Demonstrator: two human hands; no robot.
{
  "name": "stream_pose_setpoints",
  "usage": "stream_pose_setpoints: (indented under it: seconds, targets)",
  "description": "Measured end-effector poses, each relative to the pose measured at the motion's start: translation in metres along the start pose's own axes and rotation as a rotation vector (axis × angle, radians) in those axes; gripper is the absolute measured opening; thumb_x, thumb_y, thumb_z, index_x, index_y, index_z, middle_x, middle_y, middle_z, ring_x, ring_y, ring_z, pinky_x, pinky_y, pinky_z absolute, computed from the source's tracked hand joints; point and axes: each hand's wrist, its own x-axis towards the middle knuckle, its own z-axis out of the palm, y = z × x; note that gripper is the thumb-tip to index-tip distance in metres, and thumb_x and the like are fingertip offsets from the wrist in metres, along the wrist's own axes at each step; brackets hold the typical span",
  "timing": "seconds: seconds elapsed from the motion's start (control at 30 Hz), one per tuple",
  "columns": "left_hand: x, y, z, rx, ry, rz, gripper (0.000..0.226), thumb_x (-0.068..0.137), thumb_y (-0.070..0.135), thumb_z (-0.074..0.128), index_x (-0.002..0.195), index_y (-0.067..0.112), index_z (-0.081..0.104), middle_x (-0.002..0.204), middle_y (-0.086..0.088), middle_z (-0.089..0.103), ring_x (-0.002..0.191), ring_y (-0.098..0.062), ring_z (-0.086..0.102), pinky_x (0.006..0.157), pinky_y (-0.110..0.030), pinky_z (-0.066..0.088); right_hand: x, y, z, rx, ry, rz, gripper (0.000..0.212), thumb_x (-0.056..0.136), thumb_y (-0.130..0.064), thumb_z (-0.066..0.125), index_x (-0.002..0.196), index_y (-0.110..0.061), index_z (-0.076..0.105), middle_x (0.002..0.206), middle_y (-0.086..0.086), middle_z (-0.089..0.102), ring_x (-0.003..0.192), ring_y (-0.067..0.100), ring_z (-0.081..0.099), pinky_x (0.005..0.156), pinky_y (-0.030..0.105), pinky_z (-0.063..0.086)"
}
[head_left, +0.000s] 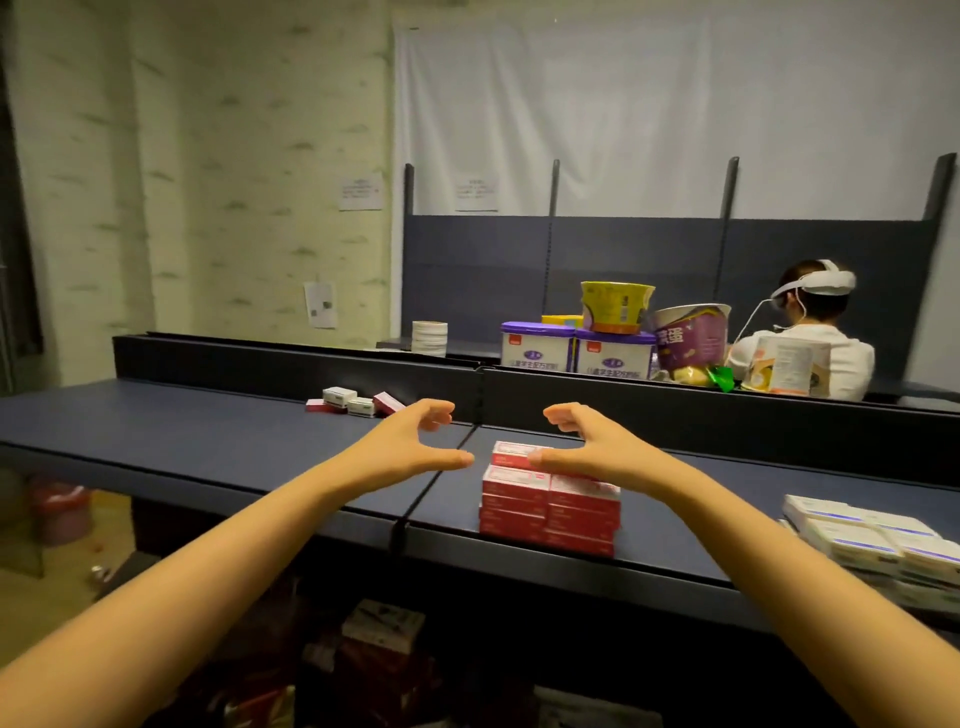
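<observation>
A stack of red and white boxes (540, 512) stands on the dark blue shelf (208, 441), near its front edge. My right hand (587, 441) hovers just above the top of the stack, fingers loosely curved, holding nothing. My left hand (410, 441) is held level with it, left of the stack, above the shelf seam, fingers also curved and empty. Both palms face each other. A few loose small boxes (356, 402), red and white, lie at the back of the shelf to the left.
A pile of white and blue boxes (878, 545) sits at the shelf's right end. Behind the back rail stand purple-lidded tubs (576, 353), a yellow cup and snack packs. A person with a white headset (810, 332) sits beyond. More boxes lie below the shelf (384, 629).
</observation>
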Motion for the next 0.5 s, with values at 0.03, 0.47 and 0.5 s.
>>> stream_pose_setpoints:
  seconds: [0.03, 0.47, 0.5]
  targets:
    - [-0.001, -0.014, -0.012, 0.003, 0.004, 0.000, 0.074, 0.079, 0.039, 0.068, 0.142, 0.020, 0.033, 0.144, -0.002, 0.043, 0.130, -0.016, 0.042, 0.107, -0.034, 0.034, 0.009, -0.011, 0.011, -0.004, 0.000, -0.007, 0.074, 0.078, -0.048, 0.064, 0.140, -0.022, 0.031, 0.148, 0.003, 0.035, 0.133, 0.019, 0.038, 0.106, 0.038, 0.034]
    - [0.010, -0.153, -0.115, -0.024, 0.053, -0.092, 0.074, 0.080, 0.040, 0.067, 0.142, 0.019, 0.034, 0.142, -0.003, 0.045, 0.129, -0.018, 0.043, 0.107, -0.034, 0.034, 0.116, -0.113, 0.138, 0.029, -0.027, -0.074, 0.081, 0.078, -0.054, 0.061, 0.142, -0.018, 0.027, 0.148, 0.006, 0.032, 0.131, 0.020, 0.038, 0.104, 0.035, 0.035]
    - [0.015, -0.161, -0.118, -0.025, 0.055, -0.094, 0.074, 0.079, 0.041, 0.068, 0.142, 0.019, 0.034, 0.142, -0.003, 0.045, 0.129, -0.018, 0.043, 0.107, -0.034, 0.034, 0.124, -0.115, 0.145, 0.030, -0.031, -0.078, 0.081, 0.078, -0.054, 0.062, 0.142, -0.018, 0.027, 0.148, 0.006, 0.032, 0.131, 0.019, 0.038, 0.104, 0.035, 0.035]
